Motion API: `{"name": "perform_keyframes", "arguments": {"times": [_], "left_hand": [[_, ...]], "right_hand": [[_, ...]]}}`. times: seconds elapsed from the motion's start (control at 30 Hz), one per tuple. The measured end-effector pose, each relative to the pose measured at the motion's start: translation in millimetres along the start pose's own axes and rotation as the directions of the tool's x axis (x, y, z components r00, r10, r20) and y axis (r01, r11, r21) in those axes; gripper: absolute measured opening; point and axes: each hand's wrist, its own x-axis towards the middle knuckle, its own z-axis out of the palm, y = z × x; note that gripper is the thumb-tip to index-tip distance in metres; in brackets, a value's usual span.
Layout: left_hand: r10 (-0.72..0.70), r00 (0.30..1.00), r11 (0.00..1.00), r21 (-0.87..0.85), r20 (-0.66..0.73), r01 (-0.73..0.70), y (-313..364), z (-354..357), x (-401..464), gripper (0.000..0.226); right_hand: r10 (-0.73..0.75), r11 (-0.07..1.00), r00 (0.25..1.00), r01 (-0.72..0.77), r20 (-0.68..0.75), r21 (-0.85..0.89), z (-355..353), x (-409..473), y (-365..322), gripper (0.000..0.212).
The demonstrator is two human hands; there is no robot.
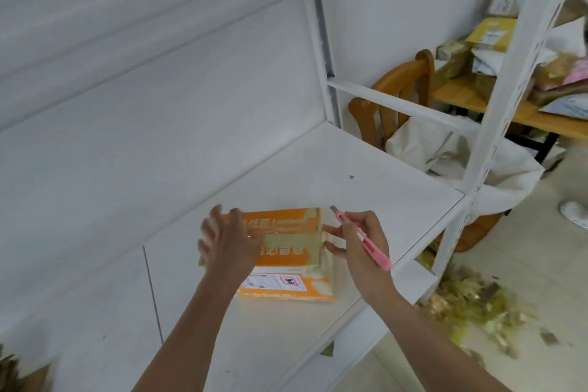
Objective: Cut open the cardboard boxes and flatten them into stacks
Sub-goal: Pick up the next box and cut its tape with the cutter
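Note:
An orange and white cardboard box [288, 253] with a shipping label lies on the white shelf [286, 169]. My left hand [227, 240] lies over the box's left end with straight, spread fingers. My right hand [358, 240] grips a pink utility knife [366, 237] at the box's right edge, blade tip pointing up and away; its lower fingers touch the box's right side.
A white metal rack post [506, 99] stands at the shelf's right corner. Scraps of torn tape and cardboard [471, 305] litter the floor on the right. Behind are a wooden chair [401, 95], a white sack [445, 149] and a table with parcels [490, 32].

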Motion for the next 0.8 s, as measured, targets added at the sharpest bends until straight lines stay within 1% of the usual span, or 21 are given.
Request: {"name": "perform_keyframes", "arguments": {"times": [0.03, 0.07, 0.1, 0.13, 0.17, 0.2, 0.23, 0.3, 0.4, 0.47, 0.5, 0.57, 0.67, 0.8], "left_hand": [[0.154, 0.988, 0.987, -0.043, 0.014, -0.153, -0.8, 4.2, 2.0, 0.042], [0.293, 0.954, 0.953, -0.103, 0.063, -0.285, 0.0, 7.7, 3.1, 0.043], [0.387, 0.912, 0.915, -0.175, 0.131, -0.363, 2.8, 10.2, 1.9, 0.042], [0.441, 0.878, 0.888, -0.231, 0.183, -0.398, 4.1, 14.6, 0.1, 0.04], [0.466, 0.866, 0.874, -0.25, 0.184, -0.417, 4.4, 20.3, -1.7, 0.04], [0.474, 0.869, 0.87, -0.229, 0.145, -0.437, 3.9, 26.5, -3.2, 0.045], [0.475, 0.875, 0.871, -0.191, 0.096, -0.452, 3.6, 31.3, -4.8, 0.054], [0.472, 0.879, 0.878, -0.127, 0.064, -0.462, 2.9, 35.5, -5.8, 0.071], [0.481, 0.866, 0.876, -0.116, 0.14, -0.468, 0.6, 32.2, -4.9, 0.094], [0.49, 0.85, 0.871, -0.12, 0.194, -0.476, -1.3, 28.8, -3.4, 0.114], [0.492, 0.844, 0.87, -0.112, 0.211, -0.479, -2.0, 27.7, -2.7, 0.118], [0.486, 0.84, 0.873, -0.1, 0.239, -0.477, -1.2, 25.9, -2.3, 0.116], [0.451, 0.845, 0.893, -0.125, 0.287, -0.433, 2.5, 20.3, -2.4, 0.101], [0.437, 0.846, 0.898, -0.191, 0.304, -0.396, 4.6, 12.6, -3.4, 0.095]], "right_hand": [[0.016, 1.0, 1.0, -0.015, -0.016, 0.024, -2.0, -1.9, 0.8, 0.006], [0.023, 0.999, 0.999, -0.021, -0.035, 0.04, -4.7, -3.7, 0.2, 0.006], [0.025, 0.998, 0.998, -0.022, -0.049, 0.052, -7.2, -6.0, -1.5, 0.007], [0.028, 0.997, 0.998, -0.024, -0.056, 0.07, -10.2, -7.6, -2.2, 0.01], [0.029, 0.996, 0.998, -0.024, -0.051, 0.08, -12.4, -9.1, -2.6, 0.012], [0.025, 0.997, 0.999, -0.022, -0.037, 0.076, -14.0, -10.8, -3.0, 0.012], [0.015, 0.998, 1.0, -0.014, -0.017, 0.06, -15.0, -11.7, -3.3, 0.012], [-0.005, 1.0, 1.0, 0.005, 0.019, 0.029, -15.7, -12.0, -2.8, 0.011], [-0.024, 0.999, 0.998, 0.026, 0.059, -0.034, -15.8, -6.9, -3.0, 0.009], [-0.046, 0.992, 0.995, 0.057, 0.09, -0.116, -14.9, -3.0, -3.1, 0.007], [-0.062, 0.984, 0.992, 0.079, 0.107, -0.16, -14.6, -1.7, -3.1, 0.006], [-0.098, 0.966, 0.985, 0.128, 0.141, -0.223, -15.1, -0.2, -3.5, 0.006], [-0.135, 0.938, 0.975, 0.183, 0.174, -0.295, -17.4, 1.1, -3.8, 0.008], [-0.214, 0.846, 0.944, 0.307, 0.251, -0.435, -15.6, 3.3, -7.5, 0.01]]}}
